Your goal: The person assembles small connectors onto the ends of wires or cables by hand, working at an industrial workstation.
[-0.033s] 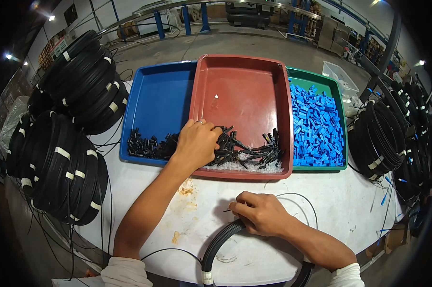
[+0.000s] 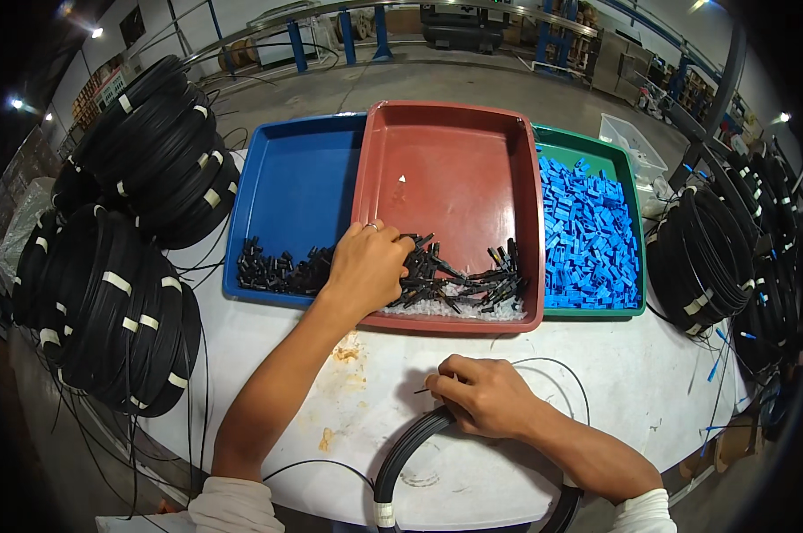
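My left hand (image 2: pixel 366 266) reaches over the near left wall of the red tray (image 2: pixel 450 327). Its fingers are curled down at the small black parts (image 2: pixel 437 275); the fingertips and anything in them are hidden. These parts are slim and tube-like, lying among clear plastic bits (image 2: pixel 499 310) along the tray's near side. Closer to me, my right hand (image 2: pixel 486 395) pinches a thin black cable (image 2: pixel 422 391), whose short end sticks out left of the fingers. Just below that hand, the coil of black cable (image 2: pixel 410 449), bound with white tape, lies at the table's near edge.
Left of the red tray, a blue tray (image 2: pixel 286 151) holds short black pieces (image 2: pixel 277 271); right of it, a green tray (image 2: pixel 588 142) holds blue clip-like parts (image 2: pixel 588 235). Taped black cable coils (image 2: pixel 121 311) are stacked at the left. More coils (image 2: pixel 703 258) stand at the right.
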`<state>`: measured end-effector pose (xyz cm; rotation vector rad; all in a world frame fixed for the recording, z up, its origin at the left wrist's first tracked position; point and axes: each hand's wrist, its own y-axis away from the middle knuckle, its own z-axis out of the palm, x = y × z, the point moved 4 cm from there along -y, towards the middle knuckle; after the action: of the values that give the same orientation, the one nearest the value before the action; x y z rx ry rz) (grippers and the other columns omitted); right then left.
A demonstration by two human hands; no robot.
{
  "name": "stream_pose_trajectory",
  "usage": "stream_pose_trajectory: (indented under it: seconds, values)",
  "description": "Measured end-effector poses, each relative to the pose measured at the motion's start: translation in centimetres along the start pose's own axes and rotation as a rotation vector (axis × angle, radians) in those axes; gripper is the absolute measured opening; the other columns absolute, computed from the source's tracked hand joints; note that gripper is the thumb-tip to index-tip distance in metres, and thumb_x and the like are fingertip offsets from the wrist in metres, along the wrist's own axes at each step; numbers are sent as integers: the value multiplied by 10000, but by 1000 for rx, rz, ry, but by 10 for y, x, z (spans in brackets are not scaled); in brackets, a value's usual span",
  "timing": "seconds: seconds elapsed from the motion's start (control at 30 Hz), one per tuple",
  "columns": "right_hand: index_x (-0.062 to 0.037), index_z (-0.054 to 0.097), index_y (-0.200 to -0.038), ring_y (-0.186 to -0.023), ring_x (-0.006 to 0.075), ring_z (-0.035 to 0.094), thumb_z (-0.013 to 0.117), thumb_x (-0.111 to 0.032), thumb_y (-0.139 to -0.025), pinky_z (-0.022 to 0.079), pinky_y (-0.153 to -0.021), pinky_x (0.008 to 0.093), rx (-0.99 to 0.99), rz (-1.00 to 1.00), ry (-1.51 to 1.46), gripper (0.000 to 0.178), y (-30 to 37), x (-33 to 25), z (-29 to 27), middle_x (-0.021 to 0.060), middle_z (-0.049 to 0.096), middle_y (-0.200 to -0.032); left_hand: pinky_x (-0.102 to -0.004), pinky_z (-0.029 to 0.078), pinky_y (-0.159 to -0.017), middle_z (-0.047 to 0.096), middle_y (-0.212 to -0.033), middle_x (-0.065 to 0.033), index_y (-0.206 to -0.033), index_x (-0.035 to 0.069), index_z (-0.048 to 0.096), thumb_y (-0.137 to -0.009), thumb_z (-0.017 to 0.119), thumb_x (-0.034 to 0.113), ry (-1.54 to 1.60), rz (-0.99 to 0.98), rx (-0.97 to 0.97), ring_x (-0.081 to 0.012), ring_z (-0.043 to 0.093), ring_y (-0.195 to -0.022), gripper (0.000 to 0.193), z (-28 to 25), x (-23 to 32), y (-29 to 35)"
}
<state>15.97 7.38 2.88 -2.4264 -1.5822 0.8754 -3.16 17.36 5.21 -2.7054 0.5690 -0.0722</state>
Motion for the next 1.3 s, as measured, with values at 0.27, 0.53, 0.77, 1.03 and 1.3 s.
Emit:
stream_pose_trajectory:
  seconds: [0.27,0.53,0.77,1.03,1.3]
  values:
    - [-75,653,-1001,-725,319,645,677,-92,-777,523,-599,431,8,4,23,226,1,-2,1,105,604,-897,-430,515,-826,711,-985,-124,-1013,45,714,-758,763,61,150,-237,-97,-305,677,-881,260,7,5,9]
    - [-83,673,-948,-824,349,654,646,-73,-797,515,-690,470,102,153,19,153,6,18,6,113,606,-940,-369,615,-771,667,-957,-96,-1071,43,654,-931,574,-67,1643,-562,294,-200,700,-949,195,-13,39,24]
    - [-80,645,-861,-817,352,657,629,-64,-808,513,-689,474,145,118,106,58,1,3,8,101,622,-955,-400,594,-884,680,-1022,-128,-1104,-25,627,-936,617,-18,2096,-316,295,-247,683,-1013,169,1,60,71]
    - [-80,653,-873,-835,328,661,640,-65,-804,525,-701,454,232,59,101,72,6,6,2,87,638,-971,-325,619,-834,647,-1136,-193,-1166,-26,560,-889,665,-58,1669,-319,396,-245,710,-993,298,3,74,102]
    - [-60,671,-860,-792,291,635,686,-22,-785,514,-692,398,162,85,-73,85,-1,1,-4,89,597,-917,-312,605,-867,676,-1126,-190,-1261,-55,552,-902,640,-61,1523,-232,391,-247,713,-1010,369,-5,64,114]
